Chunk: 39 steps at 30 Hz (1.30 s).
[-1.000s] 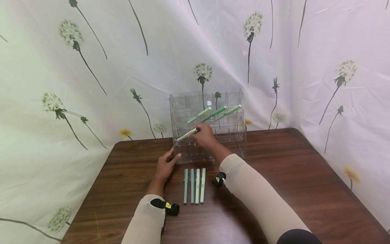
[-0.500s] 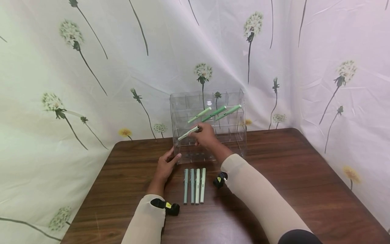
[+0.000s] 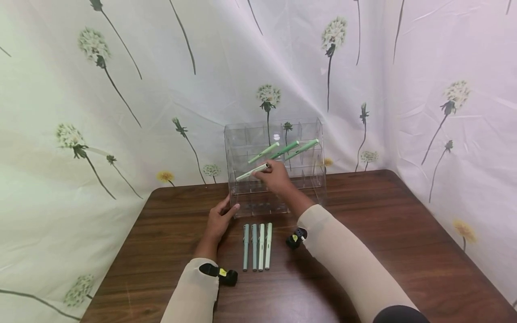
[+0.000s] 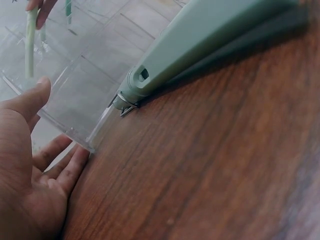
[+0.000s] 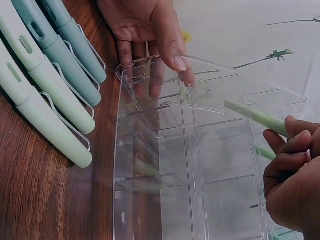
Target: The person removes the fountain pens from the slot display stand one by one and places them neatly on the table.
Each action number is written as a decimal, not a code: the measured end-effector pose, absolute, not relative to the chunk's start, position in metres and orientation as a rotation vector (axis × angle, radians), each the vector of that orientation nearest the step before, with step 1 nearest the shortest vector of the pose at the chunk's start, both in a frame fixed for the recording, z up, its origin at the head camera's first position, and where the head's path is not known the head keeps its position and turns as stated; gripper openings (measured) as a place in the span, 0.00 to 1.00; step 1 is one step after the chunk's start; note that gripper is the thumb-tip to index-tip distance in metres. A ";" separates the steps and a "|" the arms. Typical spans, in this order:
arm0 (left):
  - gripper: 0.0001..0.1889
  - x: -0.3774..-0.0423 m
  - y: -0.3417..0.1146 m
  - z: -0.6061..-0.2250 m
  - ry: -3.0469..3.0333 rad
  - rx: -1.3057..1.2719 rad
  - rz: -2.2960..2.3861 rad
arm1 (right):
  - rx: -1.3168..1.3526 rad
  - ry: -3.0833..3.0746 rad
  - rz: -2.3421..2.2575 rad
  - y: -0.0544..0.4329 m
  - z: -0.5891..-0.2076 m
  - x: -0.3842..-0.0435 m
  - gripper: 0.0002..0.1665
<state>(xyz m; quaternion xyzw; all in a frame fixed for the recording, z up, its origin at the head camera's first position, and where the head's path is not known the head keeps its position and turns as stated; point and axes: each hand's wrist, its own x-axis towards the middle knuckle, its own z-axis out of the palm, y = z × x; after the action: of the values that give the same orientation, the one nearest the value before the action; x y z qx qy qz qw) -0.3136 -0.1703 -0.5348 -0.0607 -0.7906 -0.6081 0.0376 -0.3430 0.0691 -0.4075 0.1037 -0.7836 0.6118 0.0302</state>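
In the head view my right hand [image 3: 276, 176] pinches a pale green pen [image 3: 251, 172] at its upper right end, in front of the clear plastic organizer [image 3: 232, 148]. The pen slants, its free end pointing down to the left. My left hand [image 3: 218, 221] grips the organizer's lower left side; in the right wrist view its thumb [image 5: 170, 42] lies in front of the clear wall and its fingers show through behind. A light green pen [image 3: 263, 153], a dark green pen [image 3: 287, 148] and a mid-green pen [image 3: 303, 148] lean in the organizer's compartments, their ends sticking out.
Two blue-green pens [image 3: 246, 246] and two pale pens [image 3: 261, 246] lie side by side on the brown wooden table [image 3: 169, 233] before the organizer. A white curtain [image 3: 194, 112] with printed dandelions hangs close behind it.
My right hand has moved slightly up and to the right with the pale green pen, which now lies a little flatter. The left hand stays on the organizer.
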 end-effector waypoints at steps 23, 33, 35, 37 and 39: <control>0.36 -0.313 -0.171 -0.534 -2.427 -0.165 -1.861 | 0.384 -2.240 1.943 0.090 -0.392 -0.330 0.15; 0.37 -0.313 -0.171 -0.534 -2.438 -0.166 -1.836 | 0.472 -2.207 2.003 0.100 -0.395 -0.317 0.13; 0.37 -0.313 -0.170 -0.534 -2.440 -0.163 -1.839 | 0.478 -2.189 2.019 0.101 -0.396 -0.315 0.11; 0.36 -0.313 -0.171 -0.535 -2.437 -0.155 -1.847 | 0.480 -2.171 2.045 0.102 -0.396 -0.312 0.09; 0.36 -0.313 -0.171 -0.535 -2.437 -0.160 -1.849 | 0.480 -2.163 2.065 0.102 -0.396 -0.309 0.08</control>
<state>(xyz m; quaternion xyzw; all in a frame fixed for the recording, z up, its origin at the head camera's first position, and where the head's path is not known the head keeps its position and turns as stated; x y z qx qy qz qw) -0.3128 -0.1706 -0.5347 -0.0523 -0.7949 -0.6033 0.0392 -0.3088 0.1020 -0.3965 0.1584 -0.7131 0.6806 0.0564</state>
